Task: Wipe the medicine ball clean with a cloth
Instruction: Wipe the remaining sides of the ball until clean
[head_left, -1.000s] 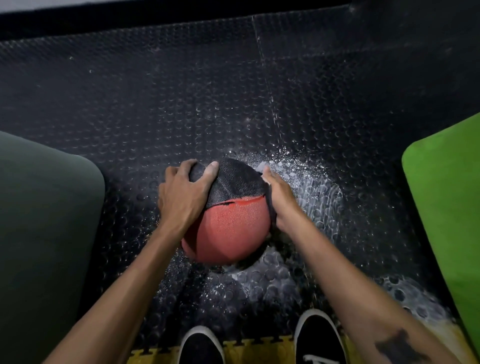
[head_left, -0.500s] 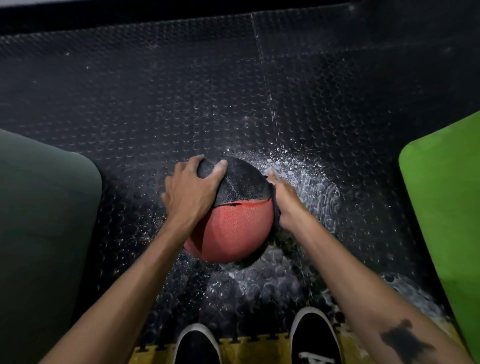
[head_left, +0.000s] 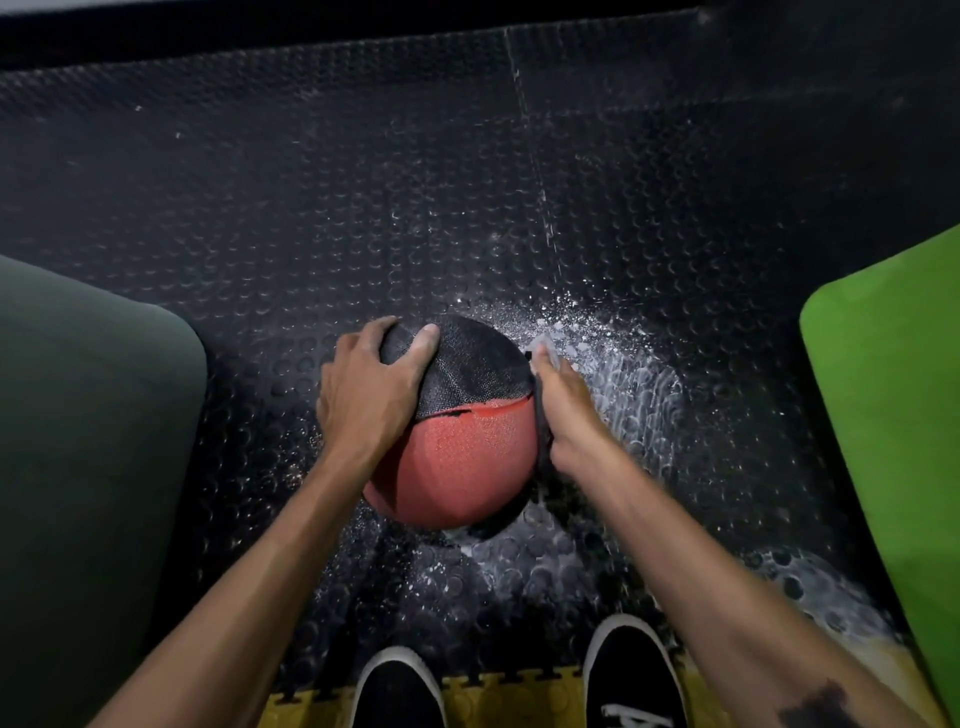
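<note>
The medicine ball (head_left: 457, 457) lies on the floor in front of my feet, with its near half red and its far half black and textured. My left hand (head_left: 363, 395) grips its upper left, fingers and thumb curled over the black part. My right hand (head_left: 563, 410) lies along the ball's right side and holds a dark cloth (head_left: 542, 436) against it. Only a narrow strip of the cloth shows between palm and ball.
The floor is black studded rubber matting (head_left: 467, 182), with white powder or spray (head_left: 613, 364) scattered right of and below the ball. A dark green pad (head_left: 78, 441) lies left, a bright green one (head_left: 893, 415) right. My black shoes (head_left: 628, 675) stand on yellow tiles.
Almost nothing differs. My right hand with the cloth has shifted slightly along the ball's right side, and my left hand keeps its grip.
</note>
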